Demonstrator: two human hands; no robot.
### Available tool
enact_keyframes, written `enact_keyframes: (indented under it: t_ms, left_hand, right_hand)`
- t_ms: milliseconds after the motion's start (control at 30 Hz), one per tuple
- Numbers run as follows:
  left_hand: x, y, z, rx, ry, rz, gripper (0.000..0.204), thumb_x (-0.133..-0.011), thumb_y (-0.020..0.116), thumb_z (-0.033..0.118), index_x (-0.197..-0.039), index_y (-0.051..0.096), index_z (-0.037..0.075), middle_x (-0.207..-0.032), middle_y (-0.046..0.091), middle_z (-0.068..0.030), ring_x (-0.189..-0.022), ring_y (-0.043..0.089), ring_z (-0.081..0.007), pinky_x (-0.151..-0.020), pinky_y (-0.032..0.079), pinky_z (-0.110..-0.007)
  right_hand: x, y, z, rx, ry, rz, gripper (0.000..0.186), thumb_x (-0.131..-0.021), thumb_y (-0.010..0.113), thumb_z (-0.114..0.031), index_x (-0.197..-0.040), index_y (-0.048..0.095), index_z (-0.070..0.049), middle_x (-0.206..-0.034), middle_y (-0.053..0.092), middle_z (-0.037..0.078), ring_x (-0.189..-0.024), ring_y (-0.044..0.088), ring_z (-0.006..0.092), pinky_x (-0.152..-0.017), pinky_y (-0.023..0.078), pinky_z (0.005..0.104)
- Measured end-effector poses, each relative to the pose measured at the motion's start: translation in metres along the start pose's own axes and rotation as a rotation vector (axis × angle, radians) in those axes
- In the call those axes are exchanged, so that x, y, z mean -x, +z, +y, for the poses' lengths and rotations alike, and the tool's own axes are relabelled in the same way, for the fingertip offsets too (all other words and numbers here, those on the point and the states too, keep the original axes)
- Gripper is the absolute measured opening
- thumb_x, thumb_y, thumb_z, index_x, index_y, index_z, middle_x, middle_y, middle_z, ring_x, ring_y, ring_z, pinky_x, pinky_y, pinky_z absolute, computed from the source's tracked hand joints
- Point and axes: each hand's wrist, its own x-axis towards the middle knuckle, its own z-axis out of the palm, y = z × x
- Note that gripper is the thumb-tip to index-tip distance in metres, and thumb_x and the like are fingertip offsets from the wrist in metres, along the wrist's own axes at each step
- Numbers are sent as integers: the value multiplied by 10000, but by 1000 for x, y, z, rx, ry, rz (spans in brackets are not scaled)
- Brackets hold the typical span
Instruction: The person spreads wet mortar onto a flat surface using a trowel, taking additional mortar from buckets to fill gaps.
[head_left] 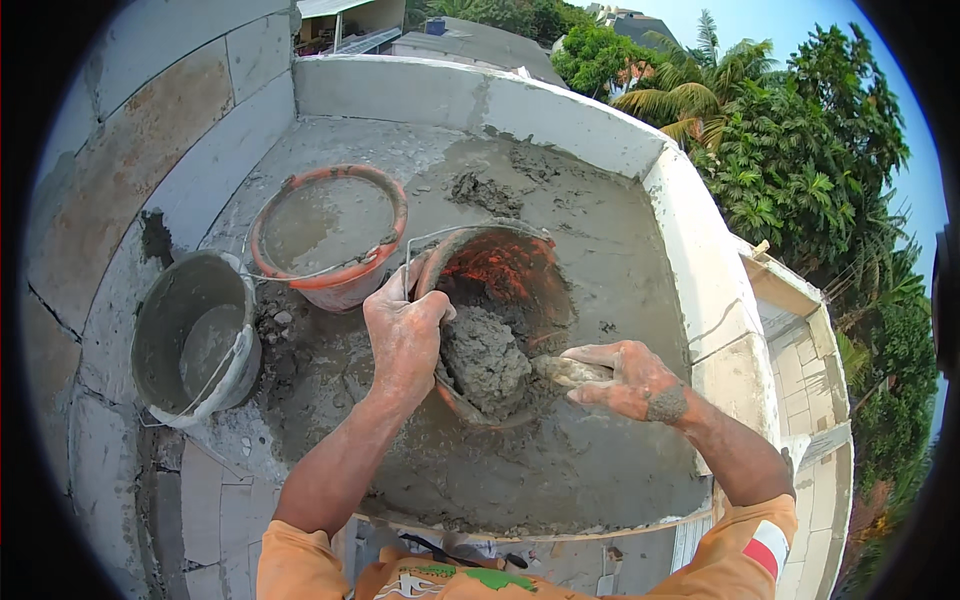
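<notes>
Your left grip (402,335) was closed on the tilted bucket (515,270), probably to steady it, while your right grip (632,382) clasped a caked tool (567,371) at the mortar (484,358).

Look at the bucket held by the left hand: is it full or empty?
Partly full. Grey mortar lies inside the orange bucket, while its smeared orange inner wall shows beyond. How deep the mortar goes, I cannot tell.

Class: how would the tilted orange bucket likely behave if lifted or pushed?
The bucket is probably heavy: thick grey mortar sits inside. It may roll or tip, since it leans over, with the left hand steadying it. Mortar smears might make it slippery.
</notes>
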Motion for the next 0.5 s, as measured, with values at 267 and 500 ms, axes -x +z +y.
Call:
enact_keyframes:
  t_ms: [267, 500]
  left_hand:
    - [-9, -9, 2, 14, -18, 61, 455, -689, 540, -17, -1123, 648, -98, -931, 625, -49, -801, 518, -113, -678, 418, -253]
    - [-9, -13, 0, -41, -48, 84, 461, -714, 538, 5, -1151, 645, -94, -883, 598, -20, -740, 481, -70, -629, 397, -218]
  right_hand:
    - [24, -51, 15, -210, 15, 220, 522, -754, 745, -197, -1228, 652, 3, -999, 706, 145, -864, 653, 210, -785, 523, 341]
    - [-52, -108, 50, -195, 136, 326, 450, -740, 723, -150, -1163, 693, 0, -693, 598, 48, -549, 516, 116, -493, 426, 283]
